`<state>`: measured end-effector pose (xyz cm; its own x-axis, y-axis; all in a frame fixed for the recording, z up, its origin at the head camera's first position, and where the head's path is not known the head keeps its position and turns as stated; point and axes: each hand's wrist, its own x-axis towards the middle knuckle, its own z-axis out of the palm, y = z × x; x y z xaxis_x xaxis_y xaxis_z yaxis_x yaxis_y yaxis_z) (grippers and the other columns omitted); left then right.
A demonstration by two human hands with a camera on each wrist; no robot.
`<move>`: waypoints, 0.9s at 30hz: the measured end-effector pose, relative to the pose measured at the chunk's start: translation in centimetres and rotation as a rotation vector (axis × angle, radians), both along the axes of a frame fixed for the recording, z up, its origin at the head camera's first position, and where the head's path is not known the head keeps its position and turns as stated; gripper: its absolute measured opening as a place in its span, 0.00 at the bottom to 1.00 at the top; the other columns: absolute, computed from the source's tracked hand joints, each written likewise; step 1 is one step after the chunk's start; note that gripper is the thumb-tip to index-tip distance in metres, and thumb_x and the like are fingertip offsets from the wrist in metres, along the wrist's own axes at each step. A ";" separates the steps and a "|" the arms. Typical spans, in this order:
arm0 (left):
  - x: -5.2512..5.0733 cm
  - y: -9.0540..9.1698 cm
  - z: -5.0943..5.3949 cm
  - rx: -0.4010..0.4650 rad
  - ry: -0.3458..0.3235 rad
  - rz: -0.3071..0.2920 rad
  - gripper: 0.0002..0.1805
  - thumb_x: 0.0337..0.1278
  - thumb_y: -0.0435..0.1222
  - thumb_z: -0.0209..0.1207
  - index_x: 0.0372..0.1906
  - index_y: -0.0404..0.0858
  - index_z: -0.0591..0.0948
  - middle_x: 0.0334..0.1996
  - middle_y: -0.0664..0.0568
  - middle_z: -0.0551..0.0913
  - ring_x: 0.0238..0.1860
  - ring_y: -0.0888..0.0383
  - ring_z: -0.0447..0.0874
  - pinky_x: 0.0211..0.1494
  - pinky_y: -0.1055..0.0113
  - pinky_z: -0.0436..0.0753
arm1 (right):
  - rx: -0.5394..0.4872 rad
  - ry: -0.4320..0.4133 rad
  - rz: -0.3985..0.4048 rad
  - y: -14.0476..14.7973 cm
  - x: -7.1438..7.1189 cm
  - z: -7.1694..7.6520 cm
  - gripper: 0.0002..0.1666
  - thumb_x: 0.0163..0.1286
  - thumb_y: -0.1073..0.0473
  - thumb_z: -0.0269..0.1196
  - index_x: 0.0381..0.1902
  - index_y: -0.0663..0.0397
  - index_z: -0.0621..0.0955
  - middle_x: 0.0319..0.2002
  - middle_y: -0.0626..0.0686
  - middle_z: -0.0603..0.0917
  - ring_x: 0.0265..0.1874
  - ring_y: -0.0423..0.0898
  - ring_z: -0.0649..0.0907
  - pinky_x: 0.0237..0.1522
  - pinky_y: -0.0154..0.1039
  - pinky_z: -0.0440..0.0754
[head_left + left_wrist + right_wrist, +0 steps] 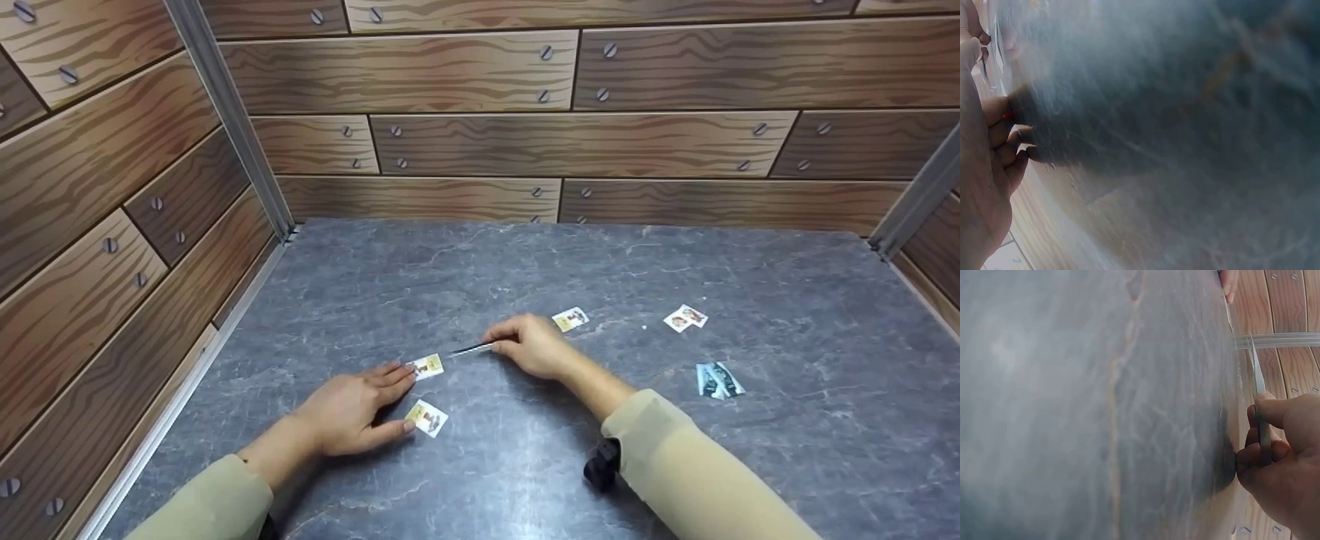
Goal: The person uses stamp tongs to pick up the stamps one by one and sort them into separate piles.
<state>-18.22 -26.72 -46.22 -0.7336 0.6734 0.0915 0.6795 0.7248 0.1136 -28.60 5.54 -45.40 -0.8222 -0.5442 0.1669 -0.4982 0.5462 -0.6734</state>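
My right hand point(534, 346) pinches slim, pointed metal tweezers point(472, 348) between thumb and fingers; their silver tip also shows in the right wrist view, above my right hand point(1286, 450). The tip points left, just short of a small printed card point(427, 367) with a yellow patch. My left hand point(352, 412) lies on the tabletop, its fingertips on that card's left end. Its thumb tip touches the left corner of a similar card point(428, 418) nearer to me. In the left wrist view my left hand point(994, 152) shows mostly from the side, its fingers blurred.
Another yellow-patched card point(571, 319) lies just beyond my right hand. Farther right are two overlapping white cards point(685, 318) with small pictures, and teal printed pieces point(720, 380) below them. Wood-patterned walls point(465, 142) with metal corner posts enclose the grey marbled tabletop point(525, 465).
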 end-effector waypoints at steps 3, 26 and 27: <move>0.0 0.0 0.0 -0.003 0.001 0.000 0.42 0.78 0.63 0.47 0.77 0.34 0.73 0.75 0.41 0.73 0.76 0.41 0.70 0.72 0.46 0.77 | 0.003 -0.006 -0.005 -0.2 0.0 -0.2 0.08 0.72 0.64 0.68 0.45 0.51 0.93 0.46 0.51 0.92 0.52 0.52 0.88 0.60 0.54 0.82; 0.0 0.0 -0.1 0.002 -0.005 0.009 0.42 0.78 0.64 0.47 0.77 0.34 0.73 0.75 0.41 0.73 0.77 0.43 0.69 0.74 0.47 0.76 | 0.001 -0.002 -0.010 -1.0 0.4 -0.7 0.09 0.72 0.66 0.68 0.46 0.56 0.92 0.48 0.56 0.91 0.54 0.57 0.87 0.63 0.56 0.80; 0.0 0.0 -0.1 0.003 -0.004 0.008 0.42 0.78 0.64 0.47 0.77 0.34 0.73 0.75 0.41 0.73 0.77 0.43 0.69 0.73 0.47 0.76 | 0.005 0.003 -0.011 -1.0 0.4 -0.7 0.09 0.72 0.66 0.68 0.46 0.56 0.92 0.47 0.56 0.91 0.54 0.57 0.87 0.63 0.56 0.80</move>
